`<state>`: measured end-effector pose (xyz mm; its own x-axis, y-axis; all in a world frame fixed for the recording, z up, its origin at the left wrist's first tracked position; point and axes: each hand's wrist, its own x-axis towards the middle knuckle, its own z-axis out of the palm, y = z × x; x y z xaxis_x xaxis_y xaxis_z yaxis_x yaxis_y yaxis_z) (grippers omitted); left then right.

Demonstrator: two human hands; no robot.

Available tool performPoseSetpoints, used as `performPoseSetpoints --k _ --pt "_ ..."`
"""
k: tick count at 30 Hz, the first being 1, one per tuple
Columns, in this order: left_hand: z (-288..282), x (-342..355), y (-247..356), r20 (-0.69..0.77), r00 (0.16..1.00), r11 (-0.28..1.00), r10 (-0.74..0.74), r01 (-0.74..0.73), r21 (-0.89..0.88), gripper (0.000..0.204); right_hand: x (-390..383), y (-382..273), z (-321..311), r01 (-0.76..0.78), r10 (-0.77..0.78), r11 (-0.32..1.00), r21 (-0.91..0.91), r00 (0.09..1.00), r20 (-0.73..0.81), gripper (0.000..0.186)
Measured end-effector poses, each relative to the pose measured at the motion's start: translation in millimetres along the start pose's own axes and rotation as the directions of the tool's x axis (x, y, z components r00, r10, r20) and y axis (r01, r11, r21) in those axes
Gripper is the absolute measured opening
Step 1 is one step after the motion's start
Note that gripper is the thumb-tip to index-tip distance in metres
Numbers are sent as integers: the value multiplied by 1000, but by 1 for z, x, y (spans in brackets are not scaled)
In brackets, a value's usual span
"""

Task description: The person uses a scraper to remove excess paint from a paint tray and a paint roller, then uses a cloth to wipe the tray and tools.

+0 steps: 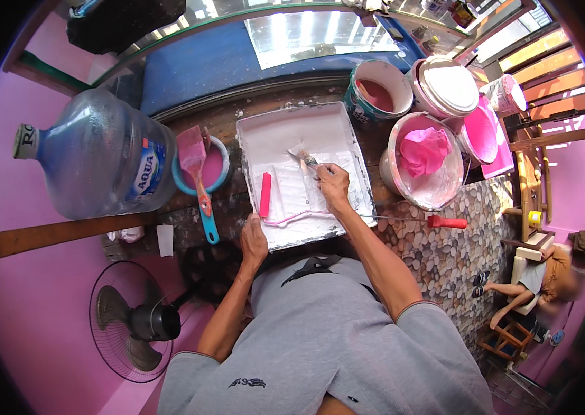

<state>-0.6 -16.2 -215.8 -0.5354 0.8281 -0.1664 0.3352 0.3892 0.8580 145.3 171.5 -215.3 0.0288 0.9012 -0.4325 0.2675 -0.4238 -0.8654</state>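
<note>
A white paint tray (285, 124), smeared with white paint, lies on the dark wooden table in front of me. My right hand (335, 187) is closed round a small paint-caked brush (303, 155), its bristles over the tray bed. At the tray's near left corner, my left hand (254, 241) grips the edge, with its fingers partly hidden. A paint roller with a pink sleeve (265, 196) rests in the tray beside the left hand. Its wire runs across to a red handle (447, 222) jutting past the tray's right side.
On the left stand a large clear water bottle (109, 155) and a blue bowl (220, 181) of pink paint, a wide brush (194, 162) across it. Paint buckets (361, 104) and a tub with a pink cloth (425, 152) crowd the right. A fan (133, 321) is lower left; a person (548, 277) sits far right.
</note>
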Motion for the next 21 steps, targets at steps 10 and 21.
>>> performPoseSetpoints --k 10,21 --pt "2 -2 -3 -28 1000 999 -10 9 -33 46 -1 -33 -12 25 -25 999 -47 1000 17 25" --pt "-3 -3 2 -1 999 999 -47 47 3 48 -5 -59 -9 626 -608 689 -367 774 177 20"
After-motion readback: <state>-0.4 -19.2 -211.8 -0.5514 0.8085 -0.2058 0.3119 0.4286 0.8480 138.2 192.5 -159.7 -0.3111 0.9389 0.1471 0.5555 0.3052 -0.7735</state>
